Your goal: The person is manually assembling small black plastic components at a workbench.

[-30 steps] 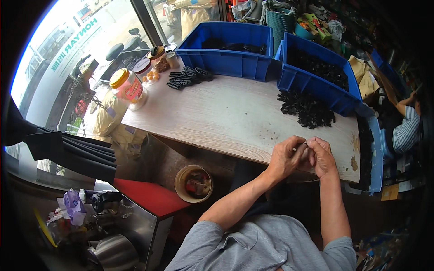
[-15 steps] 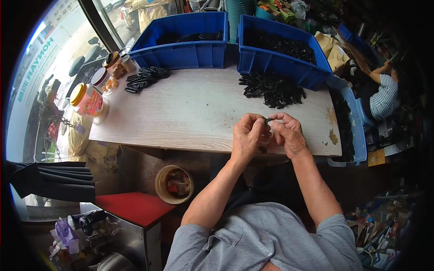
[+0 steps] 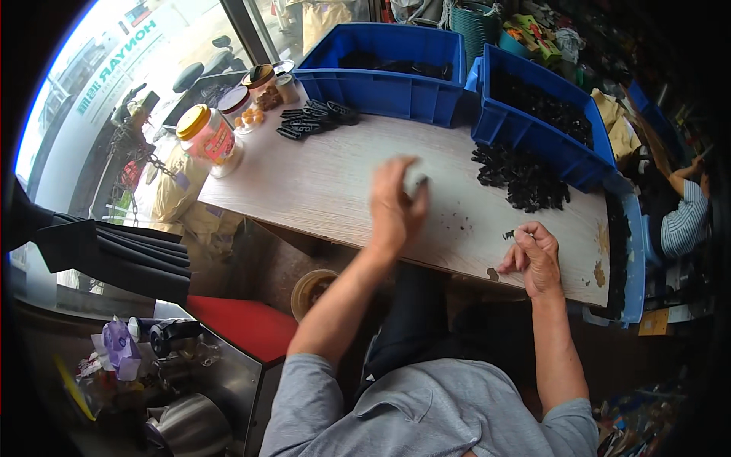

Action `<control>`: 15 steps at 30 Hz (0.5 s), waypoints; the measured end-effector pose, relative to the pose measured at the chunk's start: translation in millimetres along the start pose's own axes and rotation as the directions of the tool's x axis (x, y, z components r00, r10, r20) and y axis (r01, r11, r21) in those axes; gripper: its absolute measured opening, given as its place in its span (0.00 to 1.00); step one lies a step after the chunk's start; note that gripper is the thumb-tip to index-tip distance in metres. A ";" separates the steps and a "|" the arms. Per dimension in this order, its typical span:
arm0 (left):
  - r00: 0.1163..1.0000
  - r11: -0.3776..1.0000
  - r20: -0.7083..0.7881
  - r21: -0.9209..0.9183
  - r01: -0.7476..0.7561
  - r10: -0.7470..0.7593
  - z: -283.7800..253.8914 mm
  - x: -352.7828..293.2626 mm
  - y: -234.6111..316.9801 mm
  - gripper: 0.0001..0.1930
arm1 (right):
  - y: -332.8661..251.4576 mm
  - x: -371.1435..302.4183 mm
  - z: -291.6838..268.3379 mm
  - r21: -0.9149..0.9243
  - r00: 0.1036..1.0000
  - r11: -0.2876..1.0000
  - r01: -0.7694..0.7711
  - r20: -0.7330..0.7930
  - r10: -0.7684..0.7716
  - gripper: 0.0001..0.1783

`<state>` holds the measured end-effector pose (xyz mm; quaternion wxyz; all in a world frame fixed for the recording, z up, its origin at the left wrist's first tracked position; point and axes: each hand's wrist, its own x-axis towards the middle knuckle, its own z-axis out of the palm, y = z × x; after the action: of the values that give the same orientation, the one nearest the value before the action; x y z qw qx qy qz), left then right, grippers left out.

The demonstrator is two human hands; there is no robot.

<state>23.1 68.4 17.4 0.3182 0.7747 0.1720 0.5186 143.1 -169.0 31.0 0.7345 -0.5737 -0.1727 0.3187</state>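
My right hand (image 3: 539, 263) is closed over the right part of the table, its thumb and index finger pinching a small black plastic part (image 3: 509, 235) with a jagged outline. My left hand (image 3: 397, 206) is above the middle of the table and smeared by motion. A dark speck shows by its thumb tip; whether that hand holds something is unclear. Beyond my right hand lies a loose heap of similar black plastic parts (image 3: 525, 179). Farther left, a small pile of longer black ribbed pieces (image 3: 314, 119) rests on the table.
Two blue bins (image 3: 381, 95) (image 3: 525, 145) with black parts stand along the table's (image 3: 304, 190) far edge. Jars (image 3: 209, 141) line its left end. A light blue tub (image 3: 634, 282) is at the right; a bucket (image 3: 312, 292) stands below. Another person (image 3: 685, 209) sits far right.
My hands, together before, have separated: the left has moved left and away from me, while the right keeps a small black part. The whole view has shifted, moving the table rightward.
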 end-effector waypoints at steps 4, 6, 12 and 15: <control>0.993 0.861 -0.097 0.508 -0.011 0.069 -53.8 68.1 -97.6 0.26 | 4.6 2.1 -4.5 -0.036 1.000 0.999 0.011 0.021 -0.010 0.08; 0.997 0.758 -0.066 0.652 0.015 0.037 -73.7 89.7 -134.7 0.32 | 5.4 2.3 -3.7 -0.041 0.999 0.999 0.024 0.030 -0.022 0.08; 0.979 0.750 0.199 0.655 -0.092 -0.053 -94.5 116.9 -186.8 0.33 | 4.7 3.1 -3.2 0.000 1.000 1.000 -0.015 0.004 0.015 0.06; 0.975 0.731 0.212 0.675 -0.096 -0.067 -83.5 107.5 -171.7 0.30 | 7.7 5.6 -7.7 -0.002 1.000 1.000 0.000 -0.012 0.000 0.06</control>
<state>1.1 285.5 -1.6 0.0252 0.8915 0.3073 0.3319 149.9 -169.8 20.8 0.7350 -0.5765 -0.1687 0.3147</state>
